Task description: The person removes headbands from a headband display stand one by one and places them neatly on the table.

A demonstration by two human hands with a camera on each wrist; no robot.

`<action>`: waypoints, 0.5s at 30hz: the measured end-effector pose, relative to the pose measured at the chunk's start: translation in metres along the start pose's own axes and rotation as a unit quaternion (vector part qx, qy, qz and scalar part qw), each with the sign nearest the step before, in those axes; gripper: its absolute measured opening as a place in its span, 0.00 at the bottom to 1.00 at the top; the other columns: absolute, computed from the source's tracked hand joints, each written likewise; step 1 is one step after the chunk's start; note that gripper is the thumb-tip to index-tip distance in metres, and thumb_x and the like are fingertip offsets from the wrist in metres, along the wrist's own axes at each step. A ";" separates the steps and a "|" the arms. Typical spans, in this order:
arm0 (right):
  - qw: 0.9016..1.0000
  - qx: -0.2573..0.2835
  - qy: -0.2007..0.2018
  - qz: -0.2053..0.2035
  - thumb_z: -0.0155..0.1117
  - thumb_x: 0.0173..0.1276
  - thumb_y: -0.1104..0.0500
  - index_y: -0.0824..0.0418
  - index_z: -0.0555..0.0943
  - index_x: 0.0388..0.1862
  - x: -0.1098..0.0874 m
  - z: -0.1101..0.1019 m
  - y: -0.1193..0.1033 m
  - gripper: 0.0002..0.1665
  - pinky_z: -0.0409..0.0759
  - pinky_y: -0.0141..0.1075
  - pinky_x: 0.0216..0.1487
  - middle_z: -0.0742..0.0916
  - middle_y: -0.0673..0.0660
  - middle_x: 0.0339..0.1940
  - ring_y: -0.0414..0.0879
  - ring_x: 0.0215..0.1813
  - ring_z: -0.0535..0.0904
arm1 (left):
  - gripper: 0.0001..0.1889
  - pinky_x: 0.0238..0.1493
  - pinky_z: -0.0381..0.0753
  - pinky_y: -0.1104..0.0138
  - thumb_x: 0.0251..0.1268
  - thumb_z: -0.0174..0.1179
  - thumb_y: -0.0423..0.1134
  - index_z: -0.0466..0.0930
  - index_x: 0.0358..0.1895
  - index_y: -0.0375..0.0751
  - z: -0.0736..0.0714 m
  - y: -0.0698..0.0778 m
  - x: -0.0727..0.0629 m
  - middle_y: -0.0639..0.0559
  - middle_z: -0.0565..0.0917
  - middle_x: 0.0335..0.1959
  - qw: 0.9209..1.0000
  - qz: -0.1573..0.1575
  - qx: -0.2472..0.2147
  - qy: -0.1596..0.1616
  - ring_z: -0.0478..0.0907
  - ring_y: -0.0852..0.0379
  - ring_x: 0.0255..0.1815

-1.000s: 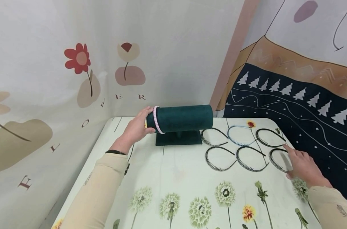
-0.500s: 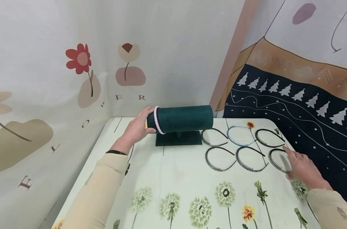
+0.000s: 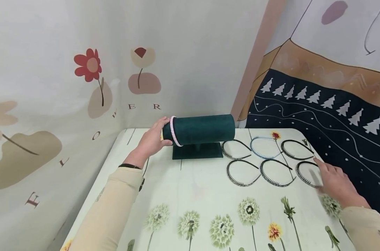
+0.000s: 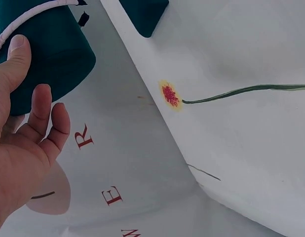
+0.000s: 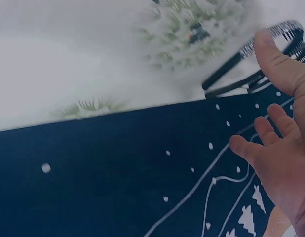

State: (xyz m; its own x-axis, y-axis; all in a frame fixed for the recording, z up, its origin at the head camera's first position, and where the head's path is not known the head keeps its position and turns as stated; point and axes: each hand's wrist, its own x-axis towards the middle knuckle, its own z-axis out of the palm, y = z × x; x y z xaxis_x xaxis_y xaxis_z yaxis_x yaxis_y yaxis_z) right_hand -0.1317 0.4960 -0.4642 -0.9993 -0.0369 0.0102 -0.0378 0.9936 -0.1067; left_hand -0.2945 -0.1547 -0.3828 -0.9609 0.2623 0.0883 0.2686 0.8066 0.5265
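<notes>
A dark green velvet roll-shaped display stand (image 3: 205, 129) carries a pink headband (image 3: 172, 130) near its left end. My left hand (image 3: 150, 141) grips that end, thumb in front beside the pink band; the left wrist view shows its other fingers bent at the edge of the roll. At the right, my right hand (image 3: 340, 183) reaches over the table beside the nearest black toothed headband (image 3: 297, 172). Its fingers are spread around the headband's open end, and the thumb (image 5: 270, 54) overlaps the band in the right wrist view. A light blue headband (image 3: 254, 152) lies in the back row.
Several other black headbands (image 3: 232, 179) lie in two rows right of the stand. A flower-printed white cloth (image 3: 196, 195) covers the table. Printed curtains (image 3: 190, 62) hang behind and to the left; a dark blue one with white trees (image 3: 321, 129) stands at the right.
The head view has shifted slightly. Both hands, the stand and the headbands keep nearly the same places.
</notes>
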 end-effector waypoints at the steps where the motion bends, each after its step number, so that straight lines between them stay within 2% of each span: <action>1: 1.000 0.002 0.000 0.002 0.85 0.54 0.65 0.69 0.40 0.88 0.001 -0.003 -0.001 0.76 0.67 0.81 0.61 0.63 0.89 0.71 0.89 0.65 0.58 | 0.52 0.84 0.66 0.40 0.68 0.75 0.43 0.49 0.88 0.51 0.000 0.000 0.000 0.49 0.49 0.91 1.000 -0.001 0.001 0.000 0.56 0.38 0.88; 4: 0.999 0.022 -0.009 0.022 0.81 0.60 0.63 0.69 0.37 0.88 0.004 -0.015 -0.002 0.73 0.63 0.82 0.63 0.60 0.89 0.73 0.91 0.68 0.54 | 0.53 0.83 0.67 0.40 0.68 0.75 0.42 0.49 0.88 0.51 0.000 0.001 -0.001 0.49 0.48 0.91 1.000 -0.003 0.000 0.001 0.56 0.38 0.88; 8: 0.996 0.064 -0.025 0.053 0.76 0.70 0.52 0.69 0.33 0.88 0.011 -0.032 -0.004 0.71 0.59 0.83 0.65 0.54 0.90 0.77 0.92 0.73 0.46 | 0.53 0.83 0.67 0.39 0.68 0.75 0.42 0.49 0.89 0.51 0.001 0.002 -0.001 0.48 0.48 0.91 1.000 -0.005 -0.001 -0.001 0.56 0.37 0.88; 13: 0.994 0.084 -0.032 0.060 0.68 0.75 0.36 0.71 0.33 0.87 0.031 -0.053 -0.017 0.71 0.60 0.84 0.62 0.50 0.90 0.79 0.93 0.74 0.43 | 0.53 0.83 0.67 0.39 0.69 0.75 0.42 0.48 0.89 0.52 0.001 0.002 -0.001 0.49 0.48 0.91 1.000 -0.008 0.000 -0.001 0.56 0.37 0.88; 15: 0.993 0.095 -0.034 0.057 0.66 0.75 0.33 0.72 0.33 0.87 0.041 -0.061 -0.029 0.71 0.60 0.85 0.63 0.49 0.88 0.81 0.93 0.76 0.42 | 0.53 0.83 0.67 0.38 0.68 0.75 0.42 0.49 0.89 0.52 0.001 0.002 0.000 0.49 0.48 0.91 1.000 -0.008 0.001 0.000 0.56 0.37 0.88</action>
State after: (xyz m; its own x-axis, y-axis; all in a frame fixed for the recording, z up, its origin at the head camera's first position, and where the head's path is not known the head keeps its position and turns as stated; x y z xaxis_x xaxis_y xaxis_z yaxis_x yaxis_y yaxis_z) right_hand -0.1710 0.4718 -0.3999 -0.9950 0.0610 -0.0789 0.0815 0.9536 -0.2898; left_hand -0.2935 -0.1528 -0.3825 -0.9652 0.2493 0.0791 0.2528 0.8120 0.5261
